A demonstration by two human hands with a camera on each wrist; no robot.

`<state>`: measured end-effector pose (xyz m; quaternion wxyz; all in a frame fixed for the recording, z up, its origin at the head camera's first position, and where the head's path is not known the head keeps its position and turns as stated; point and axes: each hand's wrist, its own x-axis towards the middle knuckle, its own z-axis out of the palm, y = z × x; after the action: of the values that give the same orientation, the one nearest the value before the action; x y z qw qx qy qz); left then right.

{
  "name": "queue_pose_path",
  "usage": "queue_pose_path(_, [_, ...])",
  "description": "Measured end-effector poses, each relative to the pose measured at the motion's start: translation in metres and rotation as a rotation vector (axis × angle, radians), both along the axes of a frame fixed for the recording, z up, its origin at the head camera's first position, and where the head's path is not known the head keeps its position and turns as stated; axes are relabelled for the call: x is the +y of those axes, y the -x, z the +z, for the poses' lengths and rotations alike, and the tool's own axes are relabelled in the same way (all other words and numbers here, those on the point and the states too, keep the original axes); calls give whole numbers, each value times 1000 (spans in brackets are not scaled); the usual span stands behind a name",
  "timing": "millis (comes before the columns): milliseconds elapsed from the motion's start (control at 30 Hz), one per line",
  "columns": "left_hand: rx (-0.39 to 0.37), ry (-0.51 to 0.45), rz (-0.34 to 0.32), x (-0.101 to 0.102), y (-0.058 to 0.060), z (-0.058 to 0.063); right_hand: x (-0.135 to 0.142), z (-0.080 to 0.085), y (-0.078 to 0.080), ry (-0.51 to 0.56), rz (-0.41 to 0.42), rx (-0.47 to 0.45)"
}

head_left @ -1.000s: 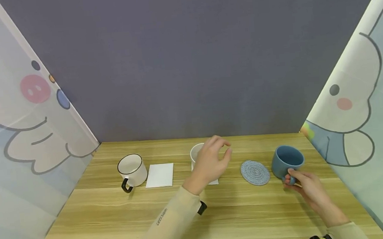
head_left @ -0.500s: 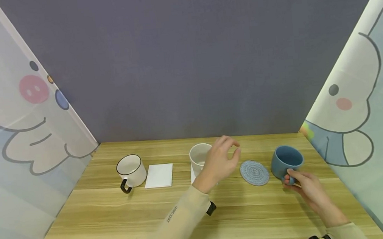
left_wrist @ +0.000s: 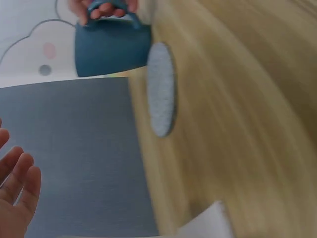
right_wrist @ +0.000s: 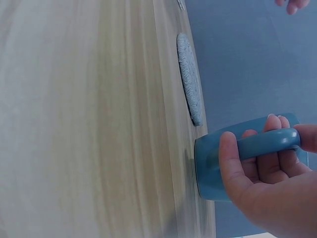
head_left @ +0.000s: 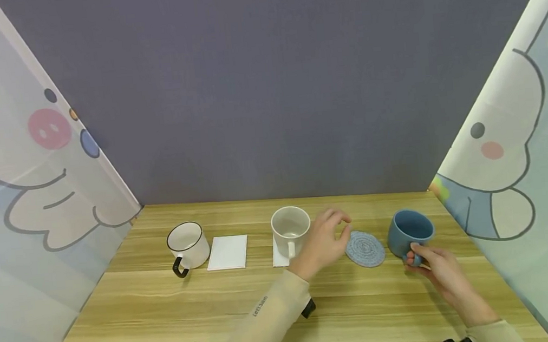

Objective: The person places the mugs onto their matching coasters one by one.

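Note:
My right hand (head_left: pixel 441 273) grips the handle of a blue mug (head_left: pixel 411 232), and in the right wrist view its fingers pass through the handle (right_wrist: pixel 267 144). The mug stands upright at the right end of the table. Left of it lies a round blue-grey woven coaster (head_left: pixel 365 249). My left hand (head_left: pixel 323 242) hovers between that coaster and a cream mug (head_left: pixel 290 226), fingers loosely bent and holding nothing. The left wrist view shows those fingers (left_wrist: pixel 22 181) apart from everything. The cream mug sits on a white square coaster (head_left: pixel 279 257), partly hidden by mug and hand.
A white mug (head_left: pixel 190 249) with a black rim and black handle stands at the left, beside a bare white square coaster (head_left: pixel 227 252). A dark panel (head_left: pixel 271 84) closes off the back of the wooden table (head_left: pixel 159 317). Cartoon-printed sheets hang at both sides.
My left hand has moved rightward, from in front of the cream mug to near the round coaster, uncovering the mug and its handle. My right hand and the blue mug stay put.

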<state>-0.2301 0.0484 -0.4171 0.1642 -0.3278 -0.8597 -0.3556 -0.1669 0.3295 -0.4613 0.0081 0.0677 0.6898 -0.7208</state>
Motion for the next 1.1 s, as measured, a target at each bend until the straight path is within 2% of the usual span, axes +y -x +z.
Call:
queue_pose_path(167, [-26,112,29,6,1,-14,0,0,0,-5,-8,-10])
queue_pose_path(267, [-66,166,36,9,1,-21,-1,1,0,-11,-13,-19])
queue_pose_path(433, [-178,194,30,15,2,-27,-1,3,0,-21,-14,-25])
queue_pose_path(567, [-236,220,33,17,5,-32,-1,3,0,-26,-15,-24])
queue_pose_path(1100, [-235,358,30,26,25,-55,-1,2,-1,-25,-16,-26])
